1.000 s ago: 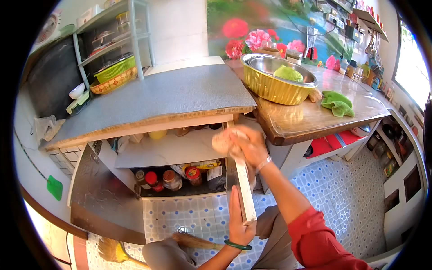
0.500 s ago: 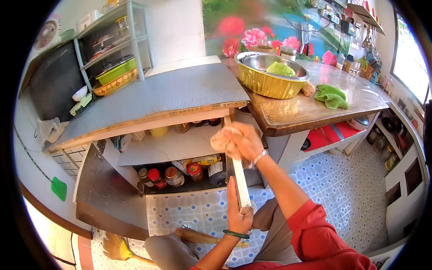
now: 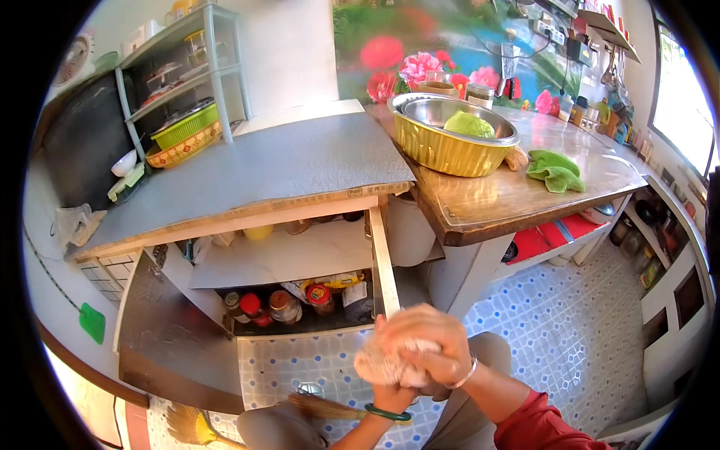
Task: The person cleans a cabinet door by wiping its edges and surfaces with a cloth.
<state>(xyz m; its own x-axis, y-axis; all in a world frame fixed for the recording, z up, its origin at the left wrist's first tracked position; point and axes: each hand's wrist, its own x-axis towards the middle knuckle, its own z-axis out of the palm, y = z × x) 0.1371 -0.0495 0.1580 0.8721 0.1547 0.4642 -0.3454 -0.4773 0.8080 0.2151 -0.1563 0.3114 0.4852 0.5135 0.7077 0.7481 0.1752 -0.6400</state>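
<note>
My right hand [image 3: 431,341] is closed around a pale pinkish cloth [image 3: 386,364]. It presses the cloth over the lower end of the open cabinet door [image 3: 384,262], which I see nearly edge-on. Just beneath is my left hand [image 3: 395,395], with a dark green bangle at its wrist; it grips the door's lower end, most of its fingers hidden by the cloth and my right hand. To the left, jars [image 3: 285,306] with red and dark lids stand on the cabinet's bottom shelf, among some packets.
Another cabinet door [image 3: 180,330] hangs open at left. The wooden counter [image 3: 469,214] carries a gold basin [image 3: 442,150] with a steel bowl and green vegetable, plus a green cloth [image 3: 555,171]. Brooms [image 3: 193,425] lie on the tiled floor near my legs.
My right hand has moved the cloth down along the door's edge, from near its top to its lower end beside my left hand. The view has shifted slightly.
</note>
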